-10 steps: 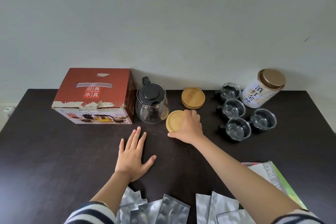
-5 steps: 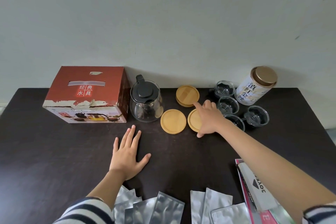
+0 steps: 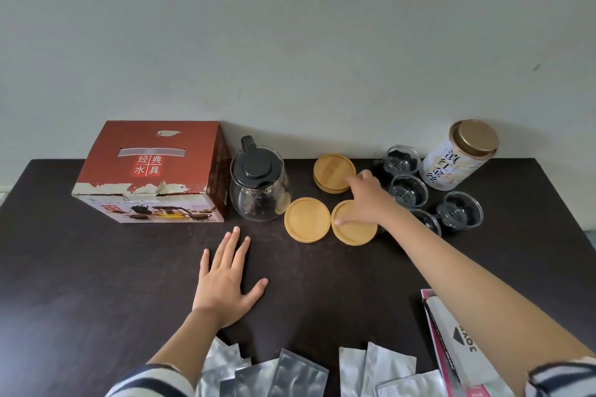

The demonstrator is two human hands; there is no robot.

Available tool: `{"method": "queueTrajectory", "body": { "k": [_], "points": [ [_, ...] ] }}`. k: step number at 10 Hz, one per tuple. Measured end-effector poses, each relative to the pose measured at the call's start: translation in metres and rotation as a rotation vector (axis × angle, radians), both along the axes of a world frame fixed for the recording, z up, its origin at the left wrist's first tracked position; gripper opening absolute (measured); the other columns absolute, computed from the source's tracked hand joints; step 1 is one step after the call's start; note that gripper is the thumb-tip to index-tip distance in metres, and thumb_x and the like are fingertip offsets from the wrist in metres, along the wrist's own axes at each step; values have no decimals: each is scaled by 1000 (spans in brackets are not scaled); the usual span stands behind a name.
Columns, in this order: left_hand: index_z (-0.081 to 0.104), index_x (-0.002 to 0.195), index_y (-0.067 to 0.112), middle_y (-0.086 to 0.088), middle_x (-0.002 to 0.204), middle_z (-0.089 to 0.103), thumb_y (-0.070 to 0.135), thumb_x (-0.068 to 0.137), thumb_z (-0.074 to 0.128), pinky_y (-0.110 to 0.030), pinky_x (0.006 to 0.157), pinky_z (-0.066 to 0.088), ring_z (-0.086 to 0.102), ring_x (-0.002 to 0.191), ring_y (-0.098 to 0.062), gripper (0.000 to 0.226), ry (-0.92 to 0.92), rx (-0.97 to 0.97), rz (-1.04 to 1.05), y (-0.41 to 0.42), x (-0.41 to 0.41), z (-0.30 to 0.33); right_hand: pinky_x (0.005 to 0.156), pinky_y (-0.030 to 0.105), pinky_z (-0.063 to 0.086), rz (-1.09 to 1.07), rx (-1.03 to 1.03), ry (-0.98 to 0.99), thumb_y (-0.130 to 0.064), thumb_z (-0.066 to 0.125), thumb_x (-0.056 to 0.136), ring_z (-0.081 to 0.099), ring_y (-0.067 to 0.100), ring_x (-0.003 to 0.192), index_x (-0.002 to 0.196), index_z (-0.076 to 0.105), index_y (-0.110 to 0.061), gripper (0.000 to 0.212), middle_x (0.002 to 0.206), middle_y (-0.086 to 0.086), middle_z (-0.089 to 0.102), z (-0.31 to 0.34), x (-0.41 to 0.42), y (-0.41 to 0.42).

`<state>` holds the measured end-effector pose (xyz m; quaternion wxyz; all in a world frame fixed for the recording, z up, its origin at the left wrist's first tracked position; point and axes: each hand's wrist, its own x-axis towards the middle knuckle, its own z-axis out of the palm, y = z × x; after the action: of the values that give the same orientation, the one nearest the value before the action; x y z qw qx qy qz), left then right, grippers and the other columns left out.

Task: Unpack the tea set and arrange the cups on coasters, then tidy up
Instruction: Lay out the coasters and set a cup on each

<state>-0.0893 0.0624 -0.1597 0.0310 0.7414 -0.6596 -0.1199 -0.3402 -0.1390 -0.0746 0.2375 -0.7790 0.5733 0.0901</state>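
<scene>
Two round bamboo coasters lie side by side on the dark table (image 3: 96, 267): one (image 3: 307, 220) beside the glass teapot (image 3: 259, 184), the other (image 3: 354, 230) to its right. My right hand (image 3: 367, 200) hovers over the right coaster with its thumb on it and its fingers stretched onto the stack of coasters (image 3: 332, 167) behind. Several small glass cups (image 3: 408, 190) stand to the right; my forearm partly hides one of them (image 3: 427, 219). My left hand (image 3: 225, 284) lies flat on the table, fingers spread, holding nothing.
A red tea set box (image 3: 151, 171) stands at the back left, against the wall. A white tea tin with a gold lid (image 3: 461, 155) leans at the back right. Silver foil packets (image 3: 300, 377) and a pink-and-white package (image 3: 451, 342) lie along the near edge.
My right hand let go of the first coaster next to the teapot, set a second one down to its right, and now reaches onto the stack. The left hand stayed flat.
</scene>
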Motion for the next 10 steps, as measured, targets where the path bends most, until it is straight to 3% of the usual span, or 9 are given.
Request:
{"method": "queueTrajectory", "body": {
  "k": [1, 4, 7, 10],
  "points": [
    [12, 151, 25, 6, 158, -10, 73, 80, 28, -46, 117, -2, -12, 145, -10, 87, 2, -2, 0, 1, 0, -1, 91, 41, 46, -146, -93, -145, -47, 78, 71, 39, 29, 126, 139, 35, -13, 88, 137, 12, 37, 0, 14, -20],
    [17, 151, 24, 5, 159, -4, 71, 81, 34, -48, 117, 1, -8, 145, -11, 87, 28, -14, -2, 0, 1, -1, 93, 43, 45, -317, -23, -20, -46, 85, 64, 32, 36, 132, 145, 22, -5, 110, 143, 16, 32, -11, 56, -51],
    [21, 150, 21, 4, 159, -1, 70, 81, 37, -49, 116, 1, -4, 146, -12, 86, 37, -31, -3, 1, 1, -4, 85, 41, 49, -259, -92, -60, -50, 85, 60, 39, 33, 127, 139, 33, -6, 103, 137, 15, 39, -20, 72, -38],
    [20, 150, 22, 4, 159, -3, 71, 81, 36, -48, 116, 0, -6, 145, -12, 86, 30, -21, -2, 2, 2, -3, 94, 40, 49, -191, -53, -237, -48, 87, 56, 45, 28, 125, 138, 36, -7, 105, 139, 11, 43, -16, 72, -35]
  ]
}}
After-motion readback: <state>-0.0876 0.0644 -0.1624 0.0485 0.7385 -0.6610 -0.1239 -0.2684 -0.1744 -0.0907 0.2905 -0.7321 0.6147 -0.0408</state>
